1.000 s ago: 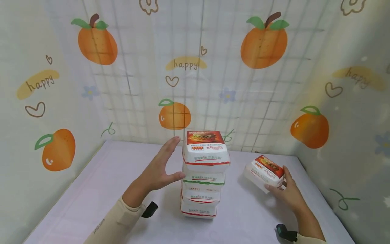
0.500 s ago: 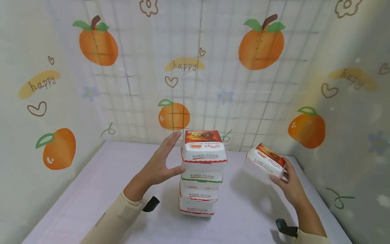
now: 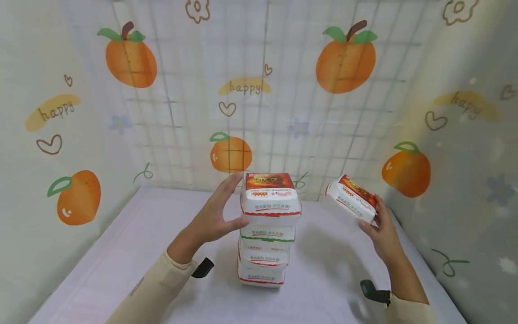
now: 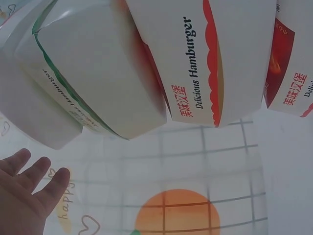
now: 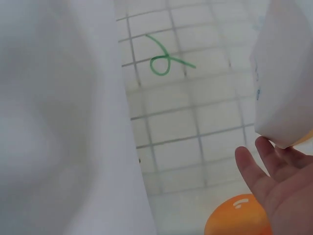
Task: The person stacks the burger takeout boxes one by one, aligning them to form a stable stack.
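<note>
Several white hamburger boxes stand in a stack in the middle of the table. Its top box has a burger picture on the lid and red trim; the green-trimmed box comes just below. Beside the stack's left side is my left hand, fingers extended and thumb by the top box's lower edge; whether it touches, I cannot tell. To the right, my right hand grips another hamburger box, tilted and raised off the table. In the right wrist view that box hides some of the fingertips.
A pale table lies underneath, its back edge meeting a curtain printed with oranges and a grid. Printed cloth also hangs at the left and right sides. Both wrists carry a small dark device.
My right hand has lifted its hamburger box higher off the table. The left hand stays by the stack, nearly still.
</note>
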The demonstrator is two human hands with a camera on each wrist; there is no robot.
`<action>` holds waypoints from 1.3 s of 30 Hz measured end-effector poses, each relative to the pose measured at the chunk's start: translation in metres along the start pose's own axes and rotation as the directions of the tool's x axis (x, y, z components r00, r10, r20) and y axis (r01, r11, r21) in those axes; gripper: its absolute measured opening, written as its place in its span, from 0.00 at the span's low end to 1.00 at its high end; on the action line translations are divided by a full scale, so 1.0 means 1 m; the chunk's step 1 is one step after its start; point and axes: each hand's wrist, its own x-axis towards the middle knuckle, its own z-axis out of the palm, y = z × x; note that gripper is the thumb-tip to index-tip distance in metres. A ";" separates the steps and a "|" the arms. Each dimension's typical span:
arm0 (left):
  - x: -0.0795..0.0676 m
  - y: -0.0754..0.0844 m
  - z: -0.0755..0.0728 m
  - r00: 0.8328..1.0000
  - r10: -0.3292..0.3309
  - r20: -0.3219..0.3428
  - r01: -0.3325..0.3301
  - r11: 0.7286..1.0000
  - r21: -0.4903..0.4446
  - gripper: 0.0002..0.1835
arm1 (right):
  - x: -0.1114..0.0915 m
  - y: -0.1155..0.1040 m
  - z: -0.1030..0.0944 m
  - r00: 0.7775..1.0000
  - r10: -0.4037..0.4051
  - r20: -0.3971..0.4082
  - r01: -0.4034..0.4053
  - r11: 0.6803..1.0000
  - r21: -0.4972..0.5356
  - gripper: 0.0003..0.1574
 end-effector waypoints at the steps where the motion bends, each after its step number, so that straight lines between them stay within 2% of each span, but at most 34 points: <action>1: 0.001 0.000 0.000 1.000 0.000 -0.002 0.000 1.000 0.001 0.51 | 0.001 -0.001 0.000 1.000 -0.007 -0.005 0.007 1.000 0.008 0.57; 5: 0.005 0.001 0.001 1.000 -0.001 -0.002 0.001 1.000 -0.002 0.51 | 0.003 -0.007 0.004 0.999 -0.033 -0.011 0.033 0.998 0.046 0.58; 13: 0.011 0.002 0.001 1.000 0.014 0.013 -0.014 1.000 -0.014 0.50 | 0.007 -0.020 0.011 0.999 -0.030 -0.010 0.031 0.991 0.133 0.58; 19: 0.015 0.003 0.001 0.999 0.036 0.014 -0.035 0.999 -0.007 0.50 | 0.010 -0.035 0.008 0.998 -0.044 -0.035 0.053 0.949 0.312 0.57; 22: 0.016 0.004 0.001 0.999 0.047 0.014 -0.047 0.999 -0.008 0.51 | 0.012 -0.041 0.007 0.997 -0.073 -0.038 0.082 0.929 0.362 0.58; 32: 0.018 0.003 -0.001 0.998 0.059 0.009 -0.059 0.998 -0.003 0.51 | 0.017 -0.054 0.013 0.995 -0.098 -0.008 0.094 0.933 0.347 0.56; 39: 0.019 0.004 -0.001 0.998 0.063 0.011 -0.063 0.998 -0.011 0.51 | 0.017 -0.064 0.016 0.991 -0.137 -0.004 0.128 0.912 0.390 0.54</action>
